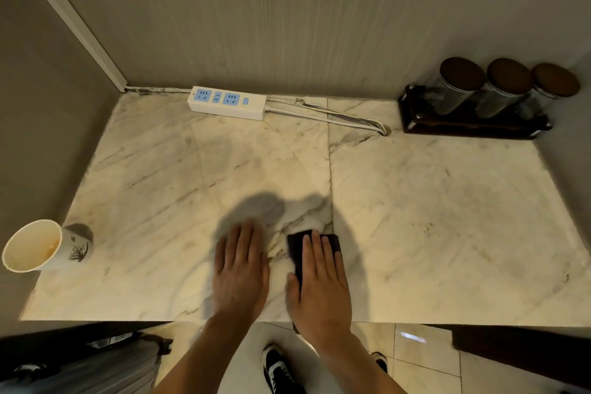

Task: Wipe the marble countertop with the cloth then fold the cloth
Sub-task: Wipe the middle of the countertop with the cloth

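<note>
A dark cloth (pixel 295 249) lies flat on the white marble countertop (pixel 431 201) near its front edge, mostly covered by my right hand (pixel 319 281), which presses on it palm down with fingers together and extended. One corner of the cloth hangs just past the counter's front edge. My left hand (pixel 241 269) rests flat on the bare marble right beside it, fingers extended, holding nothing.
A paper cup (pixel 48 246) lies on its side at the counter's left edge. A white power strip (pixel 227 103) with its cable sits along the back wall. A dark rack with three jars (pixel 473 105) stands at the back right. Walls enclose the left and back.
</note>
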The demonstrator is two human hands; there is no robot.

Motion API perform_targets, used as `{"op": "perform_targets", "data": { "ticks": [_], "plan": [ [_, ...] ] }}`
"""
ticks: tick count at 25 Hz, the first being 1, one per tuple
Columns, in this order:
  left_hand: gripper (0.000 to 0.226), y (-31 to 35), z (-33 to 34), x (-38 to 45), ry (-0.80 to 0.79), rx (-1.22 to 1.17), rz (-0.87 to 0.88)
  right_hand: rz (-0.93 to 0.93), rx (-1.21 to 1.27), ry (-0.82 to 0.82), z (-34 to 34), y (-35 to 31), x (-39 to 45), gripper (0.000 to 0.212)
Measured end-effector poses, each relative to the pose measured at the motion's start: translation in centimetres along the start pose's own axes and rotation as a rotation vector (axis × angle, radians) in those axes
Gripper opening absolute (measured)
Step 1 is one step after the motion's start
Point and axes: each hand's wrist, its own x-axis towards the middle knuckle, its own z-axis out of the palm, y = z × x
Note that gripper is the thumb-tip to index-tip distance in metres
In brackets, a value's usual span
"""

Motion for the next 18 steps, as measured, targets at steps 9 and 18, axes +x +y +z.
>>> {"op": "perform_targets", "data": {
  "ticks": [9, 18],
  "plan": [
    [0.053, 4.2, 0.9, -1.4, -0.011, -0.050, 0.015, -0.419, -0.050, -0.175, -2.8, 8.0, 0.0, 0.063],
    [0.054, 6.3, 1.5, -0.1, -0.032, -0.059, 0.014, -0.506, -0.093, -0.227, -4.3, 11.8, 4.2, 0.062]
  ]
}}
